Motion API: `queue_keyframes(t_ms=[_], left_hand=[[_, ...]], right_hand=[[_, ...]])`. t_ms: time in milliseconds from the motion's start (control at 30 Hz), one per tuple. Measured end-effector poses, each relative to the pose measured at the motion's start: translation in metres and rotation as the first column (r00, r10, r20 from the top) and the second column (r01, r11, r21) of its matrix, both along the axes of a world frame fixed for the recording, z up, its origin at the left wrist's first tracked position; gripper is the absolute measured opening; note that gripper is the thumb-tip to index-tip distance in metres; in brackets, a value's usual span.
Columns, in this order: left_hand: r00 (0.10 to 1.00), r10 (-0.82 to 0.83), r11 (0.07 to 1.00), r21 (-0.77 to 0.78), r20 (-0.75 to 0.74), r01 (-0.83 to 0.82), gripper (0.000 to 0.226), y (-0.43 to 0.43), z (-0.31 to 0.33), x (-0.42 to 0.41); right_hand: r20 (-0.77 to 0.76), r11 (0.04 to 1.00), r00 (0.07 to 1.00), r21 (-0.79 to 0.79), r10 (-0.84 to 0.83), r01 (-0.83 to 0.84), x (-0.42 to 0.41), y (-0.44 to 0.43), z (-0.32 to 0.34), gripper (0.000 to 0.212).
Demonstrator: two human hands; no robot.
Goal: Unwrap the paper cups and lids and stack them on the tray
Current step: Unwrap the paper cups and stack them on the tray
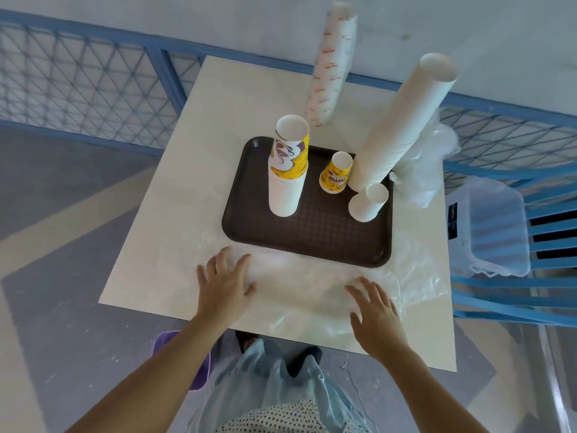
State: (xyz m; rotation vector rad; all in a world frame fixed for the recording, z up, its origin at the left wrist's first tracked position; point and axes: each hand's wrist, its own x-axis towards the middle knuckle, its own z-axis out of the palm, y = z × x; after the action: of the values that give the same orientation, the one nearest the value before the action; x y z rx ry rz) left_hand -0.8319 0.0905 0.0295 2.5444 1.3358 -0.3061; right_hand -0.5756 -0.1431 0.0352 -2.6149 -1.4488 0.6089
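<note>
Touching plastic wrap [299,289] at table [150,245] edge, left hand [223,284], right hand [374,314], fingers [241,264] spread, tray [312,235] just beyond

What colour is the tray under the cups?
Dark brown tray, seen in the head view.

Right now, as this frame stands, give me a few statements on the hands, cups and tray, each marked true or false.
1. The left hand and right hand lie with open fingers on the clear plastic wrap in front of the tray. True.
2. The tray is bare. False: several cups and cup stacks stand on it.
3. The tall white cup stack has its base on the tray. True.
4. The left hand grips the small yellow cup. False: that cup stands alone on the tray, with neither hand touching it.
5. The red-printed stack stands behind the tray, not on it. True.
</note>
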Motion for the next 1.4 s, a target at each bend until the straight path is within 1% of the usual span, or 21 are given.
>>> queue_keyframes(t_ms=[33, 100, 133, 167, 200, 233, 300, 367, 400, 433, 500, 567, 600, 667, 767, 867, 967, 1033, 1133, 1233, 1400], left_hand=[[1.000, 0.003, 1.000, 0.000, 0.000, -0.003, 0.066, 0.003, 0.005, 0.003], [0.999, 0.021, 0.999, 0.037, 0.036, -0.022, 0.061, 0.011, 0.014, 0.011], [0.995, 0.043, 0.997, 0.059, 0.088, -0.048, 0.058, 0.015, 0.020, 0.016], [0.985, 0.066, 0.994, 0.072, 0.162, -0.078, 0.056, 0.020, 0.027, 0.021], [0.966, 0.083, 0.992, 0.073, 0.246, -0.104, 0.057, 0.026, 0.033, 0.028], [0.940, 0.098, 0.991, 0.051, 0.326, -0.121, 0.060, 0.034, 0.040, 0.035], [0.877, 0.170, 0.985, -0.076, 0.449, -0.153, 0.073, 0.050, 0.056, 0.052], [0.816, 0.279, 0.954, -0.244, 0.507, -0.174, 0.091, 0.070, 0.066, 0.069], [0.797, 0.315, 0.933, -0.320, 0.516, -0.163, 0.100, 0.080, 0.068, 0.077], [0.785, 0.339, 0.912, -0.385, 0.518, -0.140, 0.108, 0.089, 0.070, 0.085], [0.787, 0.352, 0.876, -0.474, 0.507, -0.087, 0.120, 0.105, 0.072, 0.098], [0.810, 0.342, 0.838, -0.545, 0.477, -0.033, 0.125, 0.117, 0.072, 0.107], [0.821, 0.329, 0.822, -0.570, 0.467, -0.005, 0.125, 0.122, 0.069, 0.110], [0.828, 0.288, 0.815, -0.578, 0.482, 0.053, 0.123, 0.130, 0.064, 0.114], [0.777, 0.274, 0.812, -0.569, 0.567, 0.129, 0.109, 0.133, 0.053, 0.123], [0.744, 0.317, 0.825, -0.558, 0.588, 0.090, 0.094, 0.125, 0.051, 0.134], [0.732, 0.328, 0.855, -0.517, 0.597, 0.039, 0.082, 0.119, 0.049, 0.137], [0.726, 0.326, 0.863, -0.504, 0.606, 0.033, 0.079, 0.116, 0.051, 0.135], [0.722, 0.307, 0.882, -0.471, 0.620, 0.029, 0.078, 0.115, 0.056, 0.130], [0.717, 0.308, 0.888, -0.459, 0.625, 0.018, 0.078, 0.112, 0.061, 0.126], [0.701, 0.324, 0.889, -0.457, 0.636, 0.003, 0.078, 0.112, 0.070, 0.123]], right_hand=[[0.036, 1.000, 0.999, 0.029, -0.013, 0.012, -0.002, 0.010, 0.011, 0.053], [0.076, 0.978, 0.996, 0.205, -0.052, 0.036, -0.006, 0.038, 0.041, 0.044], [0.035, 0.944, 0.996, 0.324, -0.082, 0.066, -0.009, 0.058, 0.059, 0.044], [-0.050, 0.894, 0.992, 0.432, -0.113, 0.124, -0.012, 0.080, 0.079, 0.046], [-0.155, 0.842, 0.979, 0.503, -0.135, 0.196, -0.014, 0.103, 0.099, 0.053], [-0.249, 0.805, 0.958, 0.535, -0.140, 0.257, -0.015, 0.128, 0.120, 0.061], [-0.344, 0.788, 0.933, 0.543, -0.106, 0.290, -0.013, 0.176, 0.149, 0.081], [-0.379, 0.803, 0.923, 0.528, -0.070, 0.278, -0.009, 0.220, 0.162, 0.099], [-0.421, 0.801, 0.905, 0.521, -0.059, 0.295, -0.008, 0.238, 0.165, 0.104], [-0.476, 0.794, 0.878, 0.511, -0.056, 0.328, -0.007, 0.253, 0.165, 0.105], [-0.548, 0.780, 0.833, 0.491, -0.069, 0.388, -0.005, 0.273, 0.161, 0.094], [-0.568, 0.753, 0.818, 0.497, -0.095, 0.432, -0.003, 0.283, 0.158, 0.079], [-0.561, 0.734, 0.819, 0.506, -0.119, 0.453, -0.001, 0.285, 0.158, 0.076], [-0.545, 0.703, 0.820, 0.514, -0.175, 0.491, 0.004, 0.286, 0.160, 0.071], [-0.594, 0.695, 0.777, 0.469, -0.208, 0.545, 0.012, 0.284, 0.159, 0.053], [-0.652, 0.673, 0.736, 0.463, -0.182, 0.577, 0.017, 0.280, 0.155, 0.038], [-0.642, 0.672, 0.740, 0.460, -0.200, 0.580, 0.022, 0.275, 0.153, 0.045], [-0.590, 0.681, 0.771, 0.465, -0.238, 0.566, 0.029, 0.270, 0.159, 0.052], [-0.548, 0.741, 0.799, 0.424, -0.248, 0.520, 0.039, 0.268, 0.172, 0.054], [-0.535, 0.803, 0.820, 0.389, -0.202, 0.452, 0.045, 0.270, 0.183, 0.057], [-0.550, 0.850, 0.819, 0.341, -0.167, 0.402, 0.046, 0.276, 0.192, 0.062]])
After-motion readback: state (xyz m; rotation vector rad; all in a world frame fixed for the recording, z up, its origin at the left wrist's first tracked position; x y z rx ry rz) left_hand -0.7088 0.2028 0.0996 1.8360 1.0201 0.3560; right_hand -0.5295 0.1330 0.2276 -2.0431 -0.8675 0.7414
